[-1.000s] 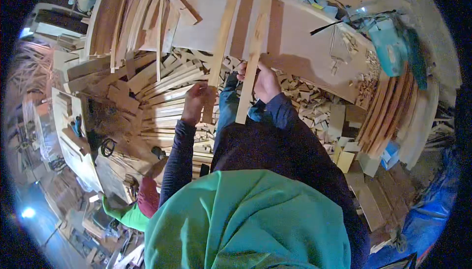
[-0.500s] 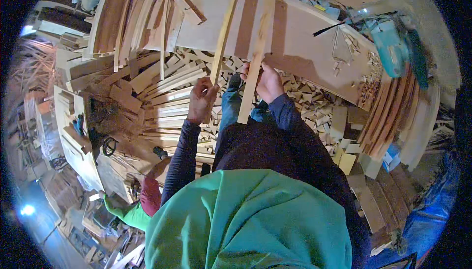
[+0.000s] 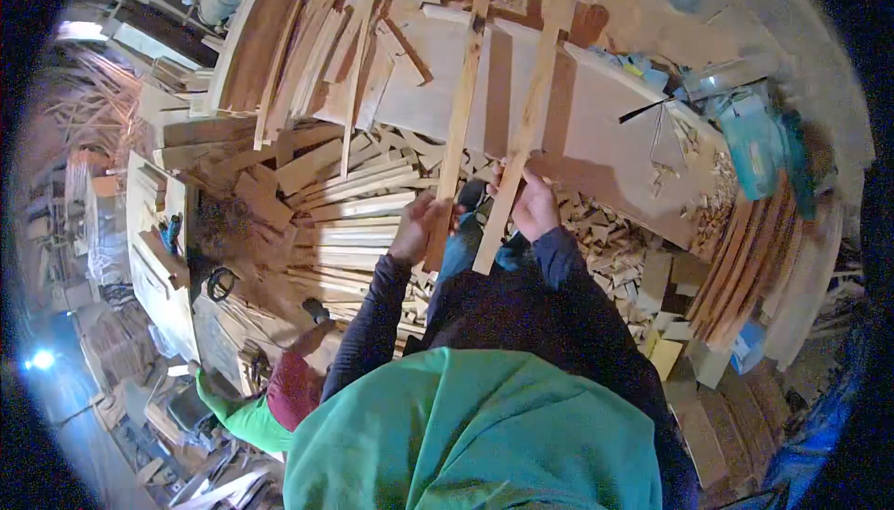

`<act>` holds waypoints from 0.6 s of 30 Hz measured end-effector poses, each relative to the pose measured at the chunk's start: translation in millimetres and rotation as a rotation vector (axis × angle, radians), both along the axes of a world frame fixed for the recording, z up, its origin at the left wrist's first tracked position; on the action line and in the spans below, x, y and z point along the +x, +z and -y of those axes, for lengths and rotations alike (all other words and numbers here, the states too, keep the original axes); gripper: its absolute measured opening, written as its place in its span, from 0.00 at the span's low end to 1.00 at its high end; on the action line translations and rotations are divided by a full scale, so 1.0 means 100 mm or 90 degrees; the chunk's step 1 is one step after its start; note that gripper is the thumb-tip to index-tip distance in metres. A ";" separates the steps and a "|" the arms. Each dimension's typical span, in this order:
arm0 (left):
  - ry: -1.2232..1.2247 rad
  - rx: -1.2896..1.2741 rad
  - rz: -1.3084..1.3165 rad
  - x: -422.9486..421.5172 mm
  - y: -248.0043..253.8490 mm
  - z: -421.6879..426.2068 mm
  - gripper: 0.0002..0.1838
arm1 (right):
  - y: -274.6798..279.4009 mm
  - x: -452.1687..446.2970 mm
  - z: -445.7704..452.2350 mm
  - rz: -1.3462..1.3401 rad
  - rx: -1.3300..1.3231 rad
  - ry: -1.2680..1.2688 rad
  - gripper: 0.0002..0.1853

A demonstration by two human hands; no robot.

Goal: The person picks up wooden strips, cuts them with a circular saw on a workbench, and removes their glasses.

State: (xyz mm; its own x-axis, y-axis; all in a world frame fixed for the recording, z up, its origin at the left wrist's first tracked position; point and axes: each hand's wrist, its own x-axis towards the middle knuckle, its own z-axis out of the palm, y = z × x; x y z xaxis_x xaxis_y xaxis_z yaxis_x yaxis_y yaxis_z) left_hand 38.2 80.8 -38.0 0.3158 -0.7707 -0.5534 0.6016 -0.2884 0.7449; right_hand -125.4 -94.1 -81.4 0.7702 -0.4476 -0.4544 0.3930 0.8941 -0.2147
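Pinching with left grip (image 3: 414, 228) a long wooden slat (image 3: 460, 123), with right grip (image 3: 535, 206) another narrow, pale slat (image 3: 527, 128)

Around the left hand (image 3: 412, 231), the left strip (image 3: 463, 91) is showing smooth, matt wood; at the right hand (image 3: 535, 207), the right strip (image 3: 529, 119) is looking equally bare. Beyond both, the teal machine (image 3: 750, 142) is resembling smooth plastic. Nearer the body than the hands, green cloth (image 3: 475, 426) is forming soft, matt folds.
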 end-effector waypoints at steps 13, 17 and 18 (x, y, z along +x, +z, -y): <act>0.026 -0.011 -0.016 -0.02 -0.16 -0.04 0.14 | -0.06 0.03 0.01 -0.013 0.031 0.008 0.19; 0.032 0.009 0.010 0.02 -0.08 -0.07 0.17 | -0.06 0.14 0.00 0.012 0.012 0.029 0.18; 0.018 0.011 0.008 -0.02 -0.08 -0.03 0.18 | -0.04 0.08 0.01 0.005 0.009 0.021 0.16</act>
